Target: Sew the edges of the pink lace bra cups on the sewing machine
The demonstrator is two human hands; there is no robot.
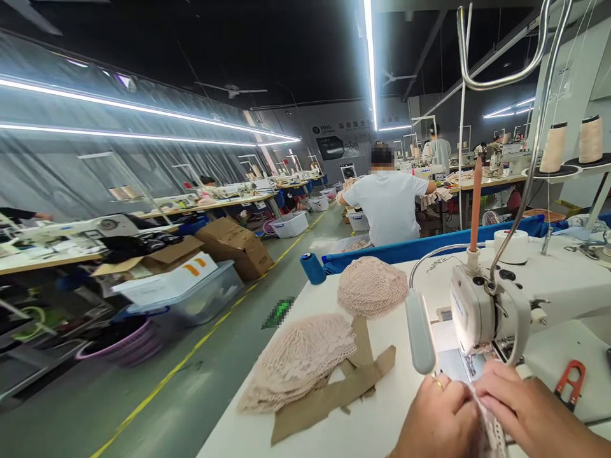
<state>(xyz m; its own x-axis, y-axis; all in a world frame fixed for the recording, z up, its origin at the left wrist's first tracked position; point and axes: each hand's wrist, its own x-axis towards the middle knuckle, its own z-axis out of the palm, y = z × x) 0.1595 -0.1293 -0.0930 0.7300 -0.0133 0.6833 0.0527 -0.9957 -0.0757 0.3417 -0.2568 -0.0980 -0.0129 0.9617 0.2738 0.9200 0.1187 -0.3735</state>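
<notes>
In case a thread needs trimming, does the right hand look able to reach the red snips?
Probably yes: the red snips lie beside the right hand, mostly uncovered, though it is holding lace.

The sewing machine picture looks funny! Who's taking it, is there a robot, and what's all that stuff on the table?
No robot here, just a person with bare hands. The camera sits on their head, so this one picture looks forward and down.

The left hand, wearing a ring, and the right hand hold pale lacy cloth by the white sewing machine.

On the white table lie two piles of lacy pieces, some brown strips and small red-handled snips. A blue thread spool stands at its far edge.
</notes>
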